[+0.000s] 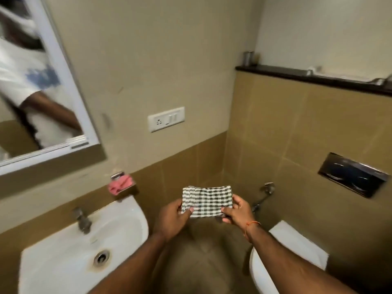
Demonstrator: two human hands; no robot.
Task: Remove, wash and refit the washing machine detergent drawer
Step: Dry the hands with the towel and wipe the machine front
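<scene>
Checked black-and-white cloth [206, 201], folded into a flat band, is stretched between both hands above the floor between the sink [63, 257] and the toilet [286, 257]. Left hand [174, 217] pinches its near left edge with thumb on top, and right hand [237, 211] pinches its near right edge likewise. A drawer lies on the far right ledge [275, 72], well apart from the hands, too blurred to identify surely.

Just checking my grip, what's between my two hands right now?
In the head view, a folded checked cloth spans between your left hand and right hand; both pinch its ends.
</scene>
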